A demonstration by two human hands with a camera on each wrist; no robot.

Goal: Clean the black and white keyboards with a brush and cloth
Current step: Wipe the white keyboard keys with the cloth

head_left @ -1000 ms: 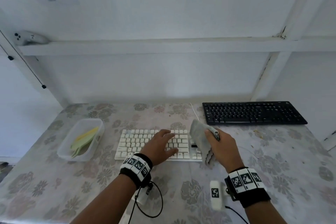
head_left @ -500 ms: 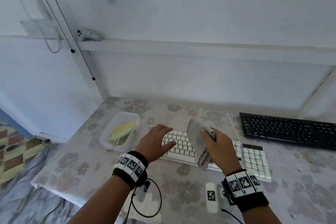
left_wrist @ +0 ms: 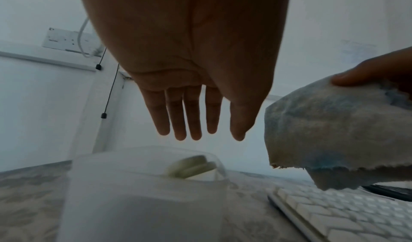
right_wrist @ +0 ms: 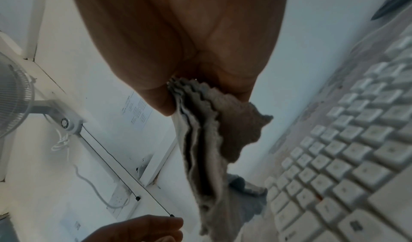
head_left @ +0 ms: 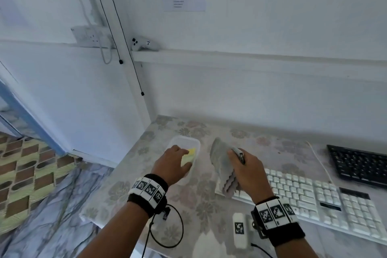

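Observation:
My left hand (head_left: 178, 159) hovers over a clear plastic container (head_left: 189, 140), fingers straight (left_wrist: 194, 134) and holding nothing. Yellow-green items (left_wrist: 191, 166) lie inside the container; I cannot tell what they are. My right hand (head_left: 243, 169) grips a folded grey cloth (head_left: 219, 161) above the left end of the white keyboard (head_left: 303, 195). A slim dark object (head_left: 238, 154) sticks out between its fingers. The cloth (right_wrist: 200, 140) hangs in layers from the palm. The black keyboard (head_left: 360, 165) lies at the far right.
The flowered table (head_left: 194, 205) ends at a left edge beside the container, with patterned floor (head_left: 31, 174) below. Black cords (head_left: 134, 69) hang along a white post. A wall socket (head_left: 90, 35) and a ledge run behind. The white keyboard's cable (head_left: 318, 159) trails toward the wall.
My left hand left the white keyboard and moved left over the plastic container. The head view swung left with it. The right hand still holds the cloth in about the same place.

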